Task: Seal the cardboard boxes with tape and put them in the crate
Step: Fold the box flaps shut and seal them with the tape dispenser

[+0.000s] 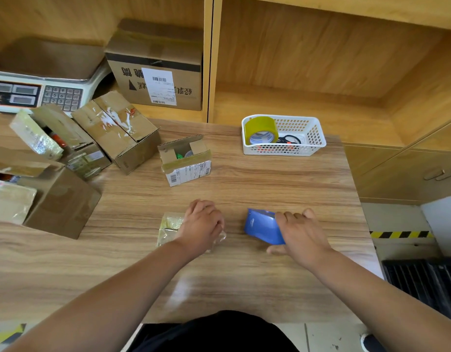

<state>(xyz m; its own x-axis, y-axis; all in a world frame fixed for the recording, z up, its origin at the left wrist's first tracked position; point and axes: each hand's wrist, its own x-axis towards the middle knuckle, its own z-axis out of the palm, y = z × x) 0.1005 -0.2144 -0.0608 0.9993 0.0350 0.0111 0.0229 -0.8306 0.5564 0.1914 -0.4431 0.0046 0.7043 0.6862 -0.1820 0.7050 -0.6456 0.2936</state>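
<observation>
Head view: my left hand [202,223] presses flat, fingers spread, on a small taped box [169,226]; my right hand [299,231] grips a blue tape dispenser [262,227].

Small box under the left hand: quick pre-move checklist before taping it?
1. Box held down: ok. Left hand rests on top of the small box, which lies flat on the table.
2. Flaps closed: cannot tell, the hand covers most of the top.
3. Tape within reach: not ok. Right hand grips a blue packet, not tape; the tape roll sits in the white basket.
4. Scissors ready: ok, in the same basket.
5. Crate open for drop-off: cannot tell, only a dark slatted edge shows at right.
</observation>
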